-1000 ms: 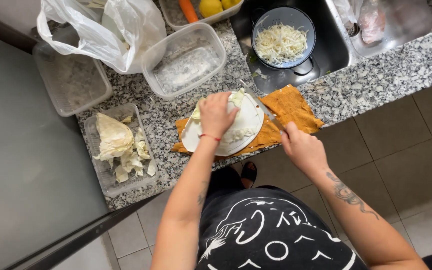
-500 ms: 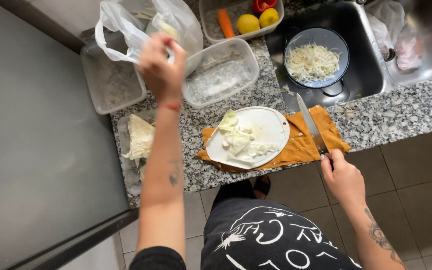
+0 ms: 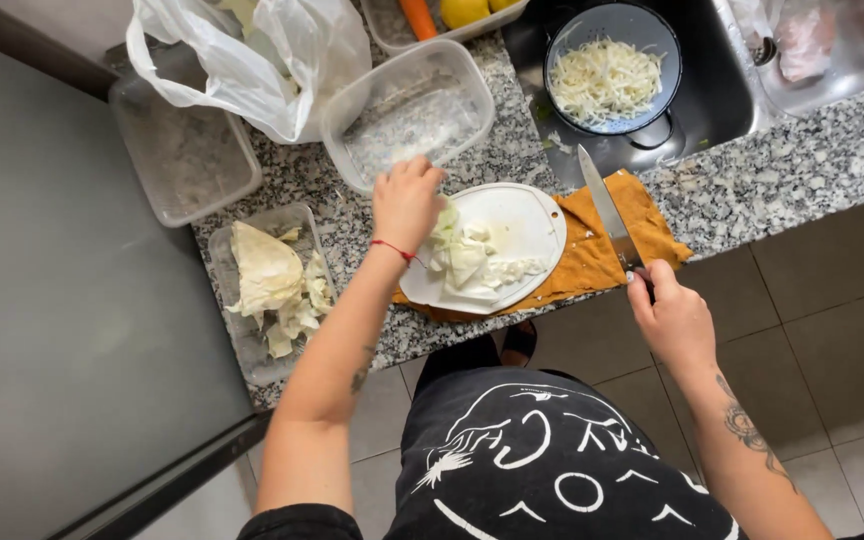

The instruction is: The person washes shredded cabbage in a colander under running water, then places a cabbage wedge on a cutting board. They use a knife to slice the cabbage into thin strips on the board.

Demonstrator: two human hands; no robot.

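A round white cutting board [image 3: 517, 225] lies on an orange cloth [image 3: 592, 262] at the granite counter's front edge, with pale cabbage pieces [image 3: 472, 258] piled on its left half. My left hand [image 3: 405, 203] hovers at the board's left rim, fingers bent down onto the cabbage there. My right hand [image 3: 670, 318] grips the handle of a large kitchen knife [image 3: 607, 210], whose blade lies over the cloth pointing away from me, to the right of the board.
A clear tray [image 3: 252, 340] of cabbage leaves sits at left. Two empty clear tubs [image 3: 407, 110] [image 3: 184, 155] and a white plastic bag [image 3: 252, 60] stand behind. A blue colander [image 3: 607, 65] of shredded cabbage rests in the black sink. A grey appliance top fills the left.
My left hand has come back from the plastic bag at the rear to the board's left edge. The right hand with the knife has stayed beside the board.
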